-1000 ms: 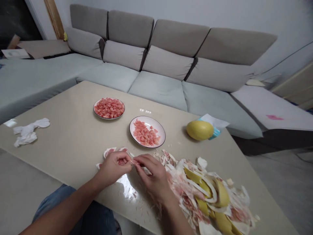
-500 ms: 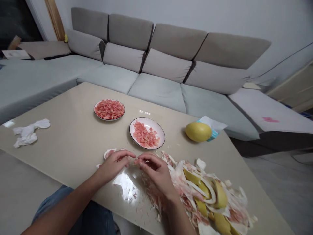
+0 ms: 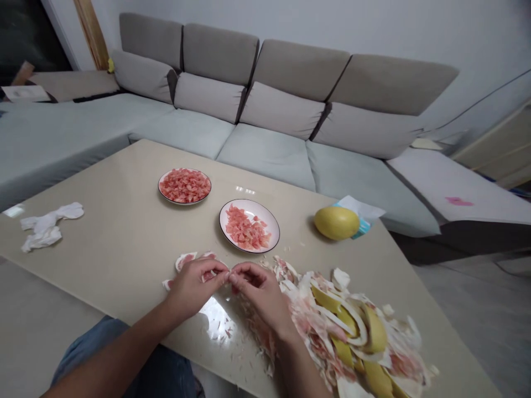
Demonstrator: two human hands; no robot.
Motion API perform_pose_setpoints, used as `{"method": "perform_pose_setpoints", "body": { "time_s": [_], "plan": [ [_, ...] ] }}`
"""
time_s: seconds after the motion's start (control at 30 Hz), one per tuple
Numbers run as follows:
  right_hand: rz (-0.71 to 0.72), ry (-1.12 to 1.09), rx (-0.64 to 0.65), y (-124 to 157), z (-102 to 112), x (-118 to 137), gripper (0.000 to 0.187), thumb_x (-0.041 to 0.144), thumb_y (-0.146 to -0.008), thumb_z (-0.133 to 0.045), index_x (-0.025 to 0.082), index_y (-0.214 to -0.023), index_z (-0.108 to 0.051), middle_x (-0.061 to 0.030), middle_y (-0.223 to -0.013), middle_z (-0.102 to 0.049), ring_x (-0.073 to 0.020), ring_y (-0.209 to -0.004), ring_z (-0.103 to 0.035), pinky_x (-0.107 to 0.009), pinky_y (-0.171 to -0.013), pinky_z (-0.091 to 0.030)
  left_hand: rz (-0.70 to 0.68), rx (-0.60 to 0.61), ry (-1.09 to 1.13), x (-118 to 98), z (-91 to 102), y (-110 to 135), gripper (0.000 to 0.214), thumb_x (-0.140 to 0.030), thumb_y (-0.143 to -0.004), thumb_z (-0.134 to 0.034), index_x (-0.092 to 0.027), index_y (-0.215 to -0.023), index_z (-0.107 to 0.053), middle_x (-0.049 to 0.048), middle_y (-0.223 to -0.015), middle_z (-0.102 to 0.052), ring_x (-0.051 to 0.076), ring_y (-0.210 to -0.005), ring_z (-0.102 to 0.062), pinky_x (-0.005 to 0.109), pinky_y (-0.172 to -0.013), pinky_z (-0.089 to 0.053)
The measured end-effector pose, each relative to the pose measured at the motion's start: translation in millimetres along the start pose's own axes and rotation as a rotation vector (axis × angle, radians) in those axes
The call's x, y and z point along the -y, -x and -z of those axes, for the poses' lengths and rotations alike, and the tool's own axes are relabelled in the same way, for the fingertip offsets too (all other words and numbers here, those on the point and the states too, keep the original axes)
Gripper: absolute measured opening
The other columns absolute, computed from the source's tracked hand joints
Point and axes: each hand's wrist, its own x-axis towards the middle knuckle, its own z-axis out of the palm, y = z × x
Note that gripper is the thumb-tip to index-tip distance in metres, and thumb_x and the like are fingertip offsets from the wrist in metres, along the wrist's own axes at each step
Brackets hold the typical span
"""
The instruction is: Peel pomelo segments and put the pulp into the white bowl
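My left hand (image 3: 194,283) and my right hand (image 3: 261,287) meet fingertip to fingertip over the table, both pinching. Between them is a small pink piece of pomelo (image 3: 233,283), mostly covered by the fingers. Just behind my hands sits a white plate (image 3: 271,224) with a dark rim, partly filled with pink pomelo flesh (image 3: 248,229). Unshelled pomelo segments (image 3: 185,260) in white membrane lie behind my left hand, partly hidden. To the right of my right hand spreads a heap of pomelo peel (image 3: 352,326) and torn membranes.
A second plate (image 3: 185,203) heaped with pomelo flesh stands farther back. A whole yellow pomelo (image 3: 336,223) rests against a tissue pack (image 3: 364,218) at the right. Crumpled tissues (image 3: 47,229) lie at the far left. A grey sofa (image 3: 269,160) runs behind the table (image 3: 124,221).
My left hand has moved right and closed into a pinch, its fingertips now touching those of my right hand. The plates and peel have not moved.
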Motion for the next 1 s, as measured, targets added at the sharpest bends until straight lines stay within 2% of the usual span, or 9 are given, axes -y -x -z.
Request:
{"method": "perform_pose_setpoints", "body": {
  "time_s": [0.17,0.27,0.37,0.47,0.63,0.77,1.0],
  "plan": [
    [0.014,-0.023,-0.034,0,-2,5,0.022,0.038,-0.073,-0.075,0.016,-0.077,-0.07,-0.0024,-0.068,-0.066,-0.0138,-0.06,-0.059,-0.025,-0.057,-0.048,-0.051,-0.06,-0.061,1,-2.4,-1,0.018,-0.031,-0.084,-0.058,-0.024,-0.082,-0.074,0.0039,-0.084,-0.075,0.026,-0.104,-0.062,0.04,-0.101,-0.033],
    [0.011,-0.04,-0.063,0,-3,6,0.021,0.037,-0.071,-0.076,0.017,-0.076,-0.07,-0.0024,-0.068,-0.067,-0.0142,-0.06,-0.06,-0.025,-0.058,-0.049,-0.018,-0.076,0.034,4,-4.0,-3,0.022,-0.035,-0.086,-0.055,-0.022,-0.082,-0.073,0.0045,-0.089,-0.075,0.024,-0.097,-0.064,0.036,-0.094,-0.041],
    [0.036,-0.036,-0.086,-1,-3,6,0.019,0.035,-0.069,-0.077,0.018,-0.076,-0.071,-0.0027,-0.071,-0.068,-0.0147,-0.062,-0.062,-0.026,-0.06,-0.051,0.045,-0.031,0.117,7,-5.7,-4,0.022,-0.039,-0.083,-0.059,-0.021,-0.089,-0.07,0.0039,-0.089,-0.074,0.021,-0.087,-0.066,0.033,-0.086,-0.045],
    [0.064,-0.022,-0.091,0,-4,5,0.017,0.032,-0.069,-0.077,0.018,-0.078,-0.072,-0.0029,-0.074,-0.069,-0.0148,-0.063,-0.063,-0.026,-0.061,-0.052,0.073,0.004,0.178,10,-7.1,-5,0.024,-0.039,-0.078,-0.065,-0.02,-0.093,-0.067,0.0028,-0.084,-0.072,0.019,-0.08,-0.066,0.031,-0.082,-0.047],
    [0.046,-0.062,-0.083,0,-5,6,0.017,0.032,-0.07,-0.076,0.018,-0.076,-0.071,-0.0021,-0.067,-0.068,-0.0148,-0.06,-0.063,-0.026,-0.06,-0.053,0.046,0.025,0.437,14,-5.1,-8,0.021,-0.037,-0.081,-0.063,-0.016,-0.084,-0.067,0.0073,-0.087,-0.072,0.02,-0.083,-0.066,0.029,-0.079,-0.049],
    [0.037,-0.114,-0.098,-1,-3,3,0.019,0.033,-0.07,-0.077,0.018,-0.077,-0.07,-0.0018,-0.067,-0.069,-0.0144,-0.059,-0.063,-0.026,-0.061,-0.052,0.113,0.004,0.574,13,-3.2,-9,0.025,-0.036,-0.077,-0.067,-0.015,-0.089,-0.065,0.0079,-0.085,-0.074,0.021,-0.084,-0.068,0.031,-0.082,-0.049],
    [0.057,-0.114,-0.096,-3,4,-9,0.021,0.034,-0.073,-0.076,0.018,-0.084,-0.069,-0.0003,-0.066,-0.068,-0.0143,-0.059,-0.063,-0.027,-0.063,-0.052,0.143,-0.03,0.598,9,-0.6,-8,0.027,-0.039,-0.076,-0.068,-0.015,-0.087,-0.065,0.0086,-0.084,-0.074,0.022,-0.087,-0.067,0.031,-0.083,-0.047]
  ]
}}
